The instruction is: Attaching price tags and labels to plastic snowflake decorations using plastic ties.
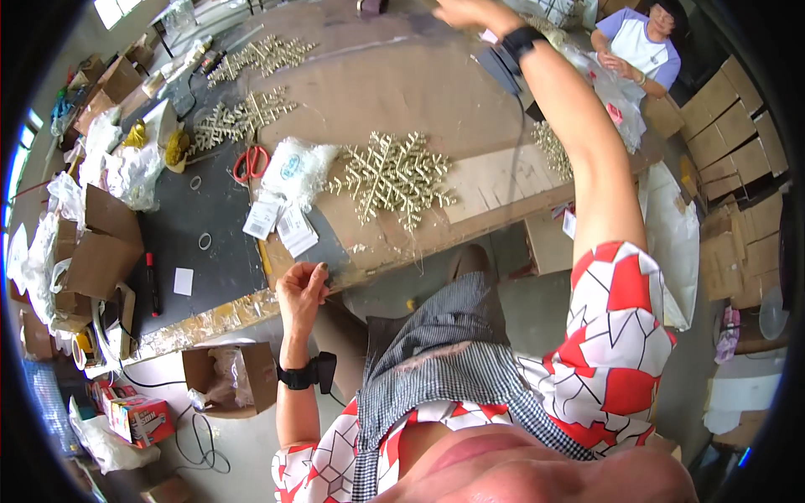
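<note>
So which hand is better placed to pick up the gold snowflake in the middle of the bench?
Probably the left hand: it rests at the near bench edge, close to the snowflake. The right hand is stretched out to the far side of the bench, well past it.

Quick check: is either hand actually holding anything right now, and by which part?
Left hand grips the table's near edge, holding no object. Right hand reaches far across; its grasp cannot be told.
</note>
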`<state>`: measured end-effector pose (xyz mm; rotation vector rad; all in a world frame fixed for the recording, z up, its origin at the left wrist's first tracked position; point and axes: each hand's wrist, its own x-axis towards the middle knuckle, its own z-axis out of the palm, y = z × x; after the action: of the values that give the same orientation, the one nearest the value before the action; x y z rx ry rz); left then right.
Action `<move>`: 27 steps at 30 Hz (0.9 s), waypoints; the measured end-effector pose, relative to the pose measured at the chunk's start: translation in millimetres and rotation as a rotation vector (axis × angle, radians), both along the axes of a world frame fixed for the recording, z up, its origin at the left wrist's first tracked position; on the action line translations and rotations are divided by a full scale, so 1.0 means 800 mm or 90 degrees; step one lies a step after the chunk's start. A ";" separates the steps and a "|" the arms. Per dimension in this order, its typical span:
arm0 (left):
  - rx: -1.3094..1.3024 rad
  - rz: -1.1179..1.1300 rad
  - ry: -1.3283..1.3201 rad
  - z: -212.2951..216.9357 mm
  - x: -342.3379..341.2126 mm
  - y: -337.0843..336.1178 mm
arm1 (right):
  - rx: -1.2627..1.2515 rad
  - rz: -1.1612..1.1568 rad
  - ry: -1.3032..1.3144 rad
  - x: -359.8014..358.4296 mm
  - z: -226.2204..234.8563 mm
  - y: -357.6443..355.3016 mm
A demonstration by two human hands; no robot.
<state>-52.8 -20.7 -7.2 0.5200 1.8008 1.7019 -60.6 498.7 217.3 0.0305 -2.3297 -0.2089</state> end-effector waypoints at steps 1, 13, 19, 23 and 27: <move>-0.011 0.007 0.014 -0.004 0.001 -0.006 | 0.113 0.107 -0.019 -0.025 0.001 -0.017; -0.039 0.030 0.091 -0.003 0.006 -0.005 | -0.340 0.047 -0.682 0.260 -0.126 -0.222; -0.046 0.048 0.125 -0.010 0.002 0.001 | -0.494 -0.017 -0.647 0.341 -0.167 -0.249; -0.075 0.059 0.141 -0.005 0.005 0.004 | -0.509 0.017 -0.489 0.355 -0.197 -0.251; -0.077 0.059 0.161 -0.006 0.007 0.004 | -0.625 -0.013 -0.411 0.358 -0.206 -0.256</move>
<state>-47.0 -17.6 -12.0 0.6318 2.1214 1.6337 226.1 293.5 52.5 -0.4705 -2.8013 1.0834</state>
